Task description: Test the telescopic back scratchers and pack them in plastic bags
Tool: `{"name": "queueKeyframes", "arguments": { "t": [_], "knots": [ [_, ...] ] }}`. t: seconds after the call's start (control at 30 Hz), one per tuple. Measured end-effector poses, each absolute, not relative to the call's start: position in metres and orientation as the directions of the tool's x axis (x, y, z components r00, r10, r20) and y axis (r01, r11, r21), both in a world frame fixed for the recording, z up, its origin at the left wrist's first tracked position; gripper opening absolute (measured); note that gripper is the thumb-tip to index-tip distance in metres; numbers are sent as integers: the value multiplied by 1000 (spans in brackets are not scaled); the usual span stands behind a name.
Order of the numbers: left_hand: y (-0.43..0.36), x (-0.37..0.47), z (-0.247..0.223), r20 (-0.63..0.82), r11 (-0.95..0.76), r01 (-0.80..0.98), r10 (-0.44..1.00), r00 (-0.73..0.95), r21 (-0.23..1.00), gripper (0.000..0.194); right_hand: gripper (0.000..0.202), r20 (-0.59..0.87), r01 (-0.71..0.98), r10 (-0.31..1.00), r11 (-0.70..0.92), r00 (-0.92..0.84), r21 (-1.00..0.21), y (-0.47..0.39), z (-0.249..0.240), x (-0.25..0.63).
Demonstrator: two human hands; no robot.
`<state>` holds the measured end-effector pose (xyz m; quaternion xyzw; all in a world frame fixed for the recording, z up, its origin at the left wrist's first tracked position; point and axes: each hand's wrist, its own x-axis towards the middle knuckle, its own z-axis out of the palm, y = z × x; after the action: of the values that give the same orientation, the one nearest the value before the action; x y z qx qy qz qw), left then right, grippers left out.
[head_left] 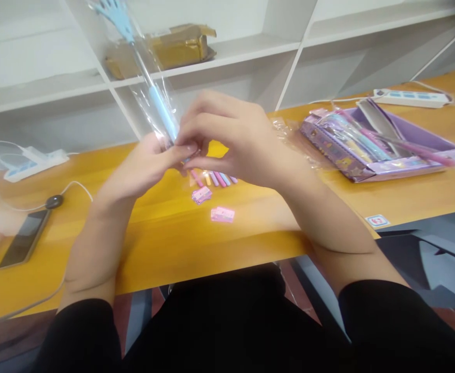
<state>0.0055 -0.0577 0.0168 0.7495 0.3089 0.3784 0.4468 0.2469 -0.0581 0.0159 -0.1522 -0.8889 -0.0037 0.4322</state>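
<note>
The left hand (147, 163) is closed around the lower end of a blue hand-shaped stick (162, 111), its thumb stretched across toward the other hand. The right hand (235, 137) bends its fingers and thumb in at that same end; the fingertips overlap, so I cannot tell whether they pinch the handle or only its clear plastic sleeve (142, 111). The stick is raised above the table (180, 254), tilted up and to the left, with its spread blue fingers at the top of the view and a silver shaft between head and handle.

Below the hands, a row of short coloured sticks (216, 179) lies on the wood, partly hidden. Nearer the body are two small groups of pink cards, one (201, 195) just beside the row, the other (222, 214) closer to the table edge.

Off to the right sits an open purple box (334, 150) filled with wrapped pens (361, 137), a white power strip (411, 97) behind it. On the left lie a dark phone (24, 238) and another power strip (35, 165). At the back, a brown parcel (169, 49) rests on a white shelf (250, 46)
</note>
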Motion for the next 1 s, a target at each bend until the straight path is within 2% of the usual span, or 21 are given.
{"name": "queueKeyframes", "arguments": {
  "t": [0.13,0.2,0.27,0.3,0.4,0.43,0.57,0.73,0.83,1.0],
  "knots": [
    [-55,6,24,384,-442,-3,775,502,897,38,33,720,234,289,956,-631,-178,-60,17,250],
    [-57,9,28,384,-407,-62,786,484,911,42,52,709,205,265,964,-654,-172,-57,17,252],
    [-61,11,32,356,-363,-78,813,460,929,44,59,737,195,229,972,-636,-134,-51,16,252],
    [-62,12,33,335,-341,-72,825,456,937,43,55,763,190,198,977,-615,-100,-47,15,250],
    [-63,13,32,316,-306,-100,819,480,947,45,21,825,200,111,980,-555,2,-37,13,243],
    [-62,13,31,316,-302,-111,809,495,947,46,16,825,213,106,977,-555,17,-36,13,241],
    [-58,16,25,316,-298,-126,772,552,946,52,28,779,250,163,968,-605,-9,-41,17,239],
    [-54,19,19,374,-324,-189,765,525,927,53,38,773,259,172,966,-611,-10,-49,18,248],
    [-57,21,20,384,-376,-137,733,562,916,56,35,785,306,222,951,-578,-44,-53,16,249],
    [-66,17,25,370,-401,-54,776,511,915,52,23,765,253,307,948,-566,-193,-57,17,246]
  ]
}}
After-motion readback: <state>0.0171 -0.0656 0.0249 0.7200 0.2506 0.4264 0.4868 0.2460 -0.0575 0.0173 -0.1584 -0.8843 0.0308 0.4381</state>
